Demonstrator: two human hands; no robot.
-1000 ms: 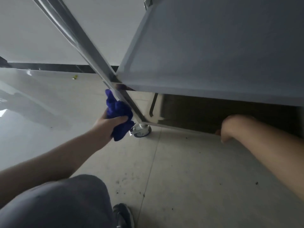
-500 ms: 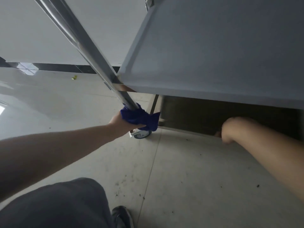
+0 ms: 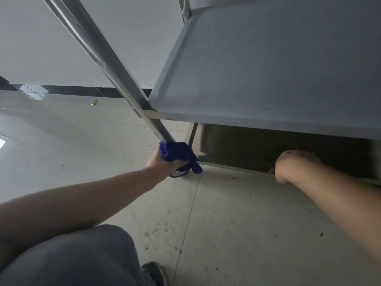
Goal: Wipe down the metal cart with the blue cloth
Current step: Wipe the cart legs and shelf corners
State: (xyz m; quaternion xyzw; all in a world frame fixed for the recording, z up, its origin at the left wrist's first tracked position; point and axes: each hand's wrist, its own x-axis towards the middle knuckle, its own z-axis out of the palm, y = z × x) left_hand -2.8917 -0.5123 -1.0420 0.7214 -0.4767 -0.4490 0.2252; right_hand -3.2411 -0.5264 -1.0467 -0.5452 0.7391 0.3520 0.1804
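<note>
Cloth sits round bottom of cart leg, left hand grips it, wheel just below. Shelf right of leg, right hand under it. Knee, shoe nearest camera.

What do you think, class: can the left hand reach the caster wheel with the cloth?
Probably yes: the left hand grips the blue cloth low on the cart leg, just above the caster wheel, nothing between.

Dim, flat light is filling the scene; glare is gleaming off the glossy floor at left, shadow is pooling under the metal cart, and wide-angle distortion is stretching the edges.
</note>
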